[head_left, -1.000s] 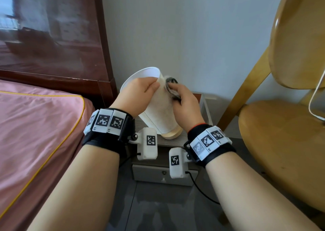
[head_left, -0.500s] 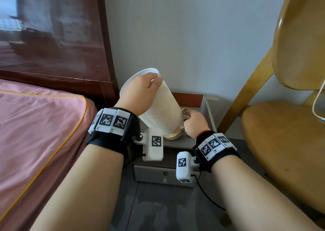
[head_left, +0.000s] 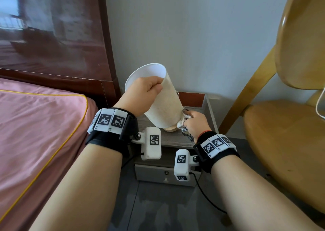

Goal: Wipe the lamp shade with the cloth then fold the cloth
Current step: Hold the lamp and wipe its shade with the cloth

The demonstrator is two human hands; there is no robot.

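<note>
A plain pale wall (head_left: 202, 37) stands far. At left, a bed (head_left: 35, 125) with pink cover meets a glossy dark headboard (head_left: 52, 28). A wooden chair (head_left: 284, 134) fills the right. Grey floor (head_left: 158, 209) lies near.

A lamp shade (head_left: 161, 105) stands tilted on a nightstand (head_left: 173, 139), near its front edge. The left hand (head_left: 140, 95) holds the shade's upper rim; the right hand (head_left: 195, 123) presses a cloth (head_left: 184, 123) against its lower right side. A bed (head_left: 38, 125) lies left, a chair (head_left: 284, 125) right.

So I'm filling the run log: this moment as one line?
step: wiping | left hand: grips lamp shade rim | right hand: cloth at shade bottom
</note>
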